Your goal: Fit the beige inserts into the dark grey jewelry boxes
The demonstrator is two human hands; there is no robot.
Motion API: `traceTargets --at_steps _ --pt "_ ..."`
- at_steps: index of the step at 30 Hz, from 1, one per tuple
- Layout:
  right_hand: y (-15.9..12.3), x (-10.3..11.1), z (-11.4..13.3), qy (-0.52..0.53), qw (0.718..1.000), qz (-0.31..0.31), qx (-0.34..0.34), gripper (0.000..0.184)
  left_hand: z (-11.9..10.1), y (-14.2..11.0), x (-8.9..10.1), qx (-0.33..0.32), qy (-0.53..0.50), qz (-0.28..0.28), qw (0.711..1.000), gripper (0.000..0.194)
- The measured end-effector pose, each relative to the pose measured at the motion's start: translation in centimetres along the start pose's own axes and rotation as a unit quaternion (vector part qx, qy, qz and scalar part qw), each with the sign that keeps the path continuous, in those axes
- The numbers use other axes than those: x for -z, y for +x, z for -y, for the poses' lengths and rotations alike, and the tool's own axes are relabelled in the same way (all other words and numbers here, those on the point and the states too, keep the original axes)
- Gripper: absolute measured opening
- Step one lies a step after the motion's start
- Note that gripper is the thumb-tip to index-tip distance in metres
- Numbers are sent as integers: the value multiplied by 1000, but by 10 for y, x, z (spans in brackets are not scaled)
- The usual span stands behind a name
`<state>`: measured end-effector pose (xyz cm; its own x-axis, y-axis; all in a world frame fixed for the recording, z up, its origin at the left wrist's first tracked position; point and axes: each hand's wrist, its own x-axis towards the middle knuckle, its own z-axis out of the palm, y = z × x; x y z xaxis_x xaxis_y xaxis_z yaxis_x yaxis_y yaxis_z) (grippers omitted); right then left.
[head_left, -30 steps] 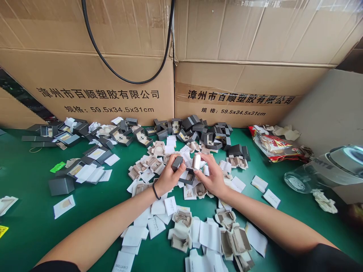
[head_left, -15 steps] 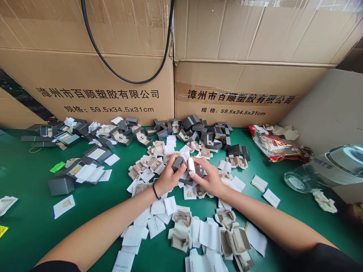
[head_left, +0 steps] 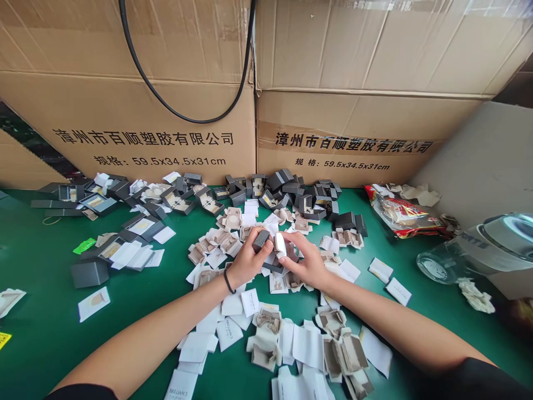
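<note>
My left hand (head_left: 249, 253) is closed around a small dark grey jewelry box (head_left: 261, 241), held over the middle of the paper heap. Just to its right, my right hand (head_left: 306, 256) pinches a white folded card insert (head_left: 280, 244) between thumb and fingers. Below the two hands lies another dark box part (head_left: 275, 264), partly covered by them. Around them spread folded beige-and-white card inserts (head_left: 228, 242) and white printed cards (head_left: 250, 303), some lettered "BRILLIANCE".
Open dark jewelry boxes (head_left: 287, 189) line the back, with more at left (head_left: 89, 272). Large cardboard cartons (head_left: 166, 133) form a wall behind. At right are a red snack bag (head_left: 403, 214), a clear bottle (head_left: 470, 255) and crumpled tissue (head_left: 477, 294). A black cable (head_left: 187, 116) hangs in front.
Both hands stay in nearly the same place. The white insert in my right hand has tilted very slightly; nothing else visibly moves.
</note>
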<state>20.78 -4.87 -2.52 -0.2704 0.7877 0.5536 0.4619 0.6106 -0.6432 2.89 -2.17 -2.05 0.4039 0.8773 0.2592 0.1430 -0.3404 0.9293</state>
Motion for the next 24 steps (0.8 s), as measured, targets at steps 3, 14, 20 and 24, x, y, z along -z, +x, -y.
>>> traceTargets --at_steps 3,14,20,24 --pt "0 1 1 10 1000 19 -1 41 -1 0 0 -8 -1 0 1000 32" --pt "1 1 2 51 998 44 7 44 -4 -1 -1 -6 -5 6 1000 32" --pt "0 1 2 50 998 38 21 45 -3 -2 -1 -20 8 1 1000 31" --pt "0 1 2 47 998 37 23 44 -2 -3 -1 -26 11 -2 1000 29"
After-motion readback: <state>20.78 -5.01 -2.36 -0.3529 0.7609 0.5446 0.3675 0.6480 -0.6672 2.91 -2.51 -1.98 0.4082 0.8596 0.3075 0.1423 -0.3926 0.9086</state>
